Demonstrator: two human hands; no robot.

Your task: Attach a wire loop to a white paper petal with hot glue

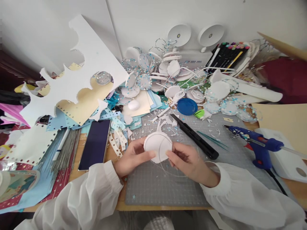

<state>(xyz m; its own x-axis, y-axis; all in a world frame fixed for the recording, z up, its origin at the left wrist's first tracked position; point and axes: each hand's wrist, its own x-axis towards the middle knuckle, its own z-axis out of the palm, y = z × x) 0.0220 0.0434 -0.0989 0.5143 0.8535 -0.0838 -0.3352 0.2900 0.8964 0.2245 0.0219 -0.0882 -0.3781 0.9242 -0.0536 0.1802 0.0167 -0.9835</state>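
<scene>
A round white disc (157, 145) is held up over the grey cutting mat (165, 195). My left hand (134, 156) grips its left side, thumb on the front face. At its right edge, my right hand (185, 159) pinches with thumb and fingers. A thin wire or thread (161, 164) curves across the disc and loops below it toward my right wrist; whether the right fingers pinch the wire, the disc or both is hard to tell. Right of the disc lies a black utility knife (196, 137), with teal tweezers (212, 140) alongside.
A blue glue gun (259, 143) lies at the right. Behind my hands are a blue lid (187, 106), paper scraps and piled white discs (174, 68). A phone (94, 145) and a bundle of wires (67, 156) lie left. A cup (18, 185) stands at the left edge.
</scene>
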